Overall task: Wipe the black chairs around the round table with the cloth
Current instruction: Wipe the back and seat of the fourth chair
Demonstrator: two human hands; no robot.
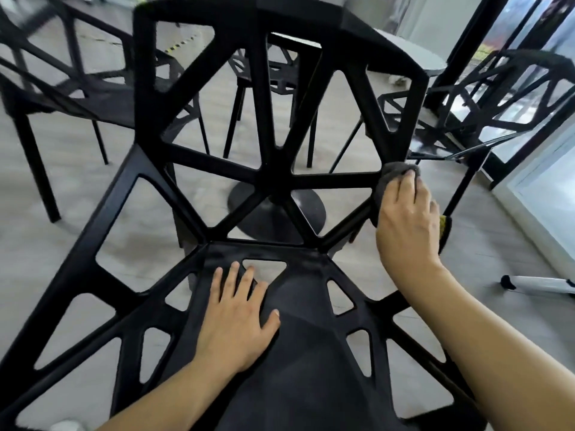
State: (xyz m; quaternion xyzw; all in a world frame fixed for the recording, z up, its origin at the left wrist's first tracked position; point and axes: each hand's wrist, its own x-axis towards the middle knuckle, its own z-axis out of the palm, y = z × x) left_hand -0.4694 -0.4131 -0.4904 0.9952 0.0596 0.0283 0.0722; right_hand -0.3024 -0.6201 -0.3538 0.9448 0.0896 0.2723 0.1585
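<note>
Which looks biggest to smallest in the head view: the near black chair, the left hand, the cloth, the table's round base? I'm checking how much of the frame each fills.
1. Near black chair, across most of the frame.
2. Table's round base, partly hidden by chair struts, so unsure against the next.
3. Left hand, nearer the camera.
4. Cloth, mostly covered by the right hand.

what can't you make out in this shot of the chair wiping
Head view only:
- Cloth: mostly covered by the right hand.
- Near chair: front of seat cut off by bottom edge.
- Round table: top mostly hidden behind chair back.
- Left chair: motion-blurred.
</note>
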